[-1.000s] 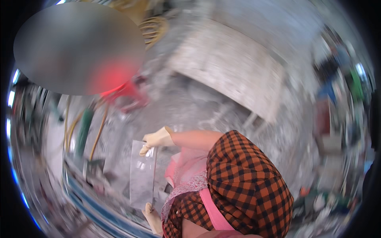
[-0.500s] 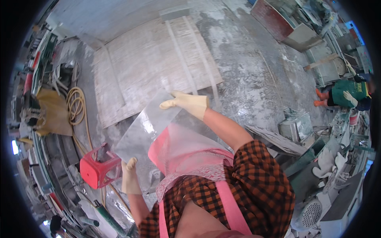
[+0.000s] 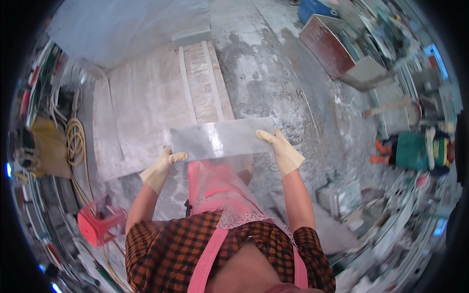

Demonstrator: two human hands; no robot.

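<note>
A long, flat grey slab (image 3: pixel 222 139) with a glossy streak of light spans the space between my two hands, in front of the pink apron. My left hand (image 3: pixel 163 163), in a cream rubber glove, grips its left end near the lower corner, thumb on top. At the other end, my right hand (image 3: pixel 282 145), gloved alike, clasps the right edge with its thumb over the face. The fingers beneath the slab are hidden. What the slab is made of I cannot tell for certain; it looks like stone or tile.
Beyond the slab a wide wooden board (image 3: pixel 146 102) lies on the wet floor. A red plastic stool (image 3: pixel 95 224) and a coiled hose (image 3: pixel 74 141) are at the left. To the right are a red-sided box (image 3: pixel 327 46) and a person in a green apron (image 3: pixel 413 150).
The slab has swung from a steep slant to nearly level across my front. My left hand has moved up and away from me; my right has shifted to the right. My view has turned too.
</note>
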